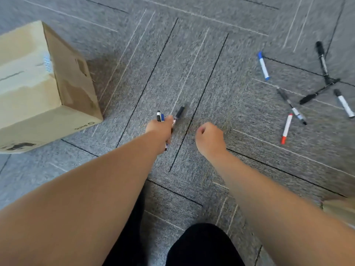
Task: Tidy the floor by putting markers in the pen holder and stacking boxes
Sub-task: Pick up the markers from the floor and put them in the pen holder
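Left hand is out over the grey carpet floor, fingers wrapped tight around a bunch of markers, the tips poking up past the knuckles, one dark pen angling off toward the far side. Right hand is just beside it, curled into a loose fist; whether anything is inside it, I cannot tell. Off toward the right edge of the floor lies the loose scatter: a blue-capped marker, a red-capped marker, a slim black-and-white pen close to the red one, two black markers crossing each other at their ends, and a white marker with a black cap nearest the edge. Over at the left edge sits a cardboard box, taped shut, well apart from the scatter. Dark trouser knees show at the near edge.
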A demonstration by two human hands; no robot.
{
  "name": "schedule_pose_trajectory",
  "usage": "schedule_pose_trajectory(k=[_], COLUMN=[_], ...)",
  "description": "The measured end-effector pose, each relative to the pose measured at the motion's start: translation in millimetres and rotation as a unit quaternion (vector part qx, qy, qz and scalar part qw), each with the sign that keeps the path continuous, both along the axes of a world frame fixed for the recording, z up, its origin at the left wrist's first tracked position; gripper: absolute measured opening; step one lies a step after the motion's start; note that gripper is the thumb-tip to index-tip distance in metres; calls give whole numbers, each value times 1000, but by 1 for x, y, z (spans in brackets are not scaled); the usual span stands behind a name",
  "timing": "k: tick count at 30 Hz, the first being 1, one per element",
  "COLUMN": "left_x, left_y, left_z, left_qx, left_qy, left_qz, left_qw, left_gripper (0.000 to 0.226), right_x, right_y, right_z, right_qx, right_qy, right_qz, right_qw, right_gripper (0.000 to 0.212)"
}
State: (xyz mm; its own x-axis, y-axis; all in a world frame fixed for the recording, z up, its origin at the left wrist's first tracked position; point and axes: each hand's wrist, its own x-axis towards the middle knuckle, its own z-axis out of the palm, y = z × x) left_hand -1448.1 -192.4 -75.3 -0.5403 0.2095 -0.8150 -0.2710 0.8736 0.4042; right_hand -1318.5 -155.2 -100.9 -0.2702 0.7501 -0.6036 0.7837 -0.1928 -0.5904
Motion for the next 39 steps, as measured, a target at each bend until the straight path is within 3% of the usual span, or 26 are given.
schedule_pose_trajectory(k=[3, 5, 7, 9, 12, 15, 19, 21, 25, 28, 31, 32, 34, 36, 39], left_x=[18, 21, 19, 17, 14, 20, 52, 75, 110, 125, 123, 121, 118, 115, 113], left_y=[13, 15, 17, 22, 32, 43, 70, 88, 129, 154, 172, 178, 190, 200, 206], left_z=[-5, -12, -19, -24, -30, -28, -22, -23, -36, -46, -55, -59, -66, -72, -80], left_qx=[-19, -24, -35, -31, -47, -50, 6, 45, 55, 38, 84, 103, 129, 149, 158], left_qy=[30, 95, 176, 196, 188, 207, 285, 292, 316, 343, 363, 373, 393, 416, 410], left_qz=[-15, -116, -237, -263, -264, -329, -486, -547, -645, -699, -728, -721, -656, -583, -574], left_qw=[999, 988, 955, 944, 945, 920, 826, 784, 694, 627, 576, 575, 632, 682, 691], left_gripper=[35, 33, 46, 54, 40, 27, 22, 16, 30, 36, 30, 29, 26, 23, 26], right_x=[7, 4, 3, 11, 35, 72, 131, 153, 176, 187, 190, 191, 186, 176, 165], right_y=[1, 3, 7, 12, 23, 42, 69, 80, 97, 106, 116, 121, 131, 145, 167], right_z=[1, -4, -8, -13, -15, -15, -11, -9, -19, -23, -21, -19, -17, -16, -23], right_qx=[-34, -46, -41, -29, -2, 44, 156, 160, 124, 85, 67, 81, 133, 178, 157], right_qy=[-1, -3, 3, 6, -10, -40, -132, -181, -203, -173, -198, -193, -178, -204, -264], right_qz=[-17, -24, -42, -58, -73, -124, -239, -272, -226, -217, -158, -157, -173, -151, -52], right_qw=[999, 999, 998, 998, 997, 990, 949, 932, 945, 957, 965, 965, 960, 951, 950], right_gripper=[14, 17, 19, 19, 22, 22, 16, 29, 44, 40, 30, 25, 17, 25, 47])
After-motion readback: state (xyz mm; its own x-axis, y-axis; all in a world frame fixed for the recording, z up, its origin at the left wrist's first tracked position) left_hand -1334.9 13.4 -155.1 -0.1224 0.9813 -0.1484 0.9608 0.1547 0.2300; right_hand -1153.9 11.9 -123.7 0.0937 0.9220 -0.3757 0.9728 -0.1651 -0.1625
